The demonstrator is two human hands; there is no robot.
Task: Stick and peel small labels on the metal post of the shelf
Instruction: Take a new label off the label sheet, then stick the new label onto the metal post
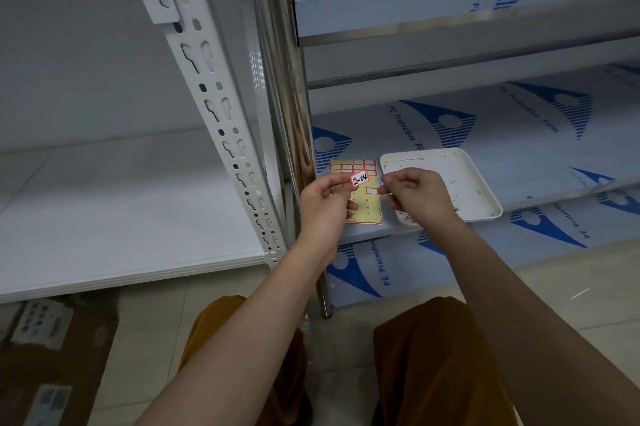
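A yellow label sheet (367, 204) with red-bordered labels lies on the lower film-covered shelf. My left hand (323, 204) pinches a small white label (360, 179) marked "2-04" at its fingertips, above the sheet. My right hand (415, 197) has its fingers curled, its fingertips at a blank label (372, 190) on the sheet's right side. The shiny metal post (294, 121) of the right shelf rises just left of the sheet.
A white tray (485, 197) sits on the shelf right of the sheet, partly behind my right hand. A white perforated post (221, 121) and white shelf board (121, 211) stand at left. Cardboard lies on the tiled floor at lower left. My knees are below.
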